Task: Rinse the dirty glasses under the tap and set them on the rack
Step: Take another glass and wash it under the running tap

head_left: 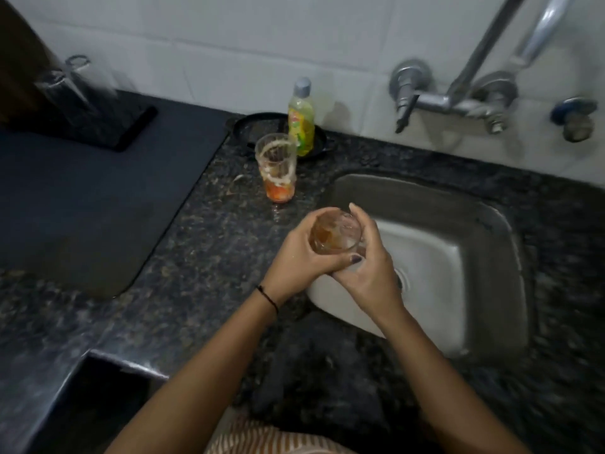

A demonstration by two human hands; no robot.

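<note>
- The left hand (304, 253) curls round a dirty glass (334, 234) from the left, thumb along the near side and fingers wrapped behind it.
- The right hand (366, 267) grips the same glass from the right, with one fingertip over the far rim; a dark-painted nail shows at the near side.
- That glass is held over the left edge of the sink (491, 224), its mouth facing up toward the camera, with orange-brown residue inside.
- A thin black band (268, 298) sits on the left wrist.
- At far left a dark rack (131, 126) carries clear glasses (78, 83), too blurred to count surely.
- Just in front of it, a dark mat (82, 198) covers the left part of the speckled stone surface (203, 257).
- A second glass (277, 168) stands upright on the surface, left of the sink, ringed with white foam and orange dregs at the bottom.
- Just behind it, a yellow-green bottle (301, 122) with a grey cap stands on a black round dish (248, 126); its label is green and yellow with a red patch, the writing too blurred to read.
- A chrome tap (458, 103) is fixed to the white tiled wall (229, 44) above the sink.
</note>
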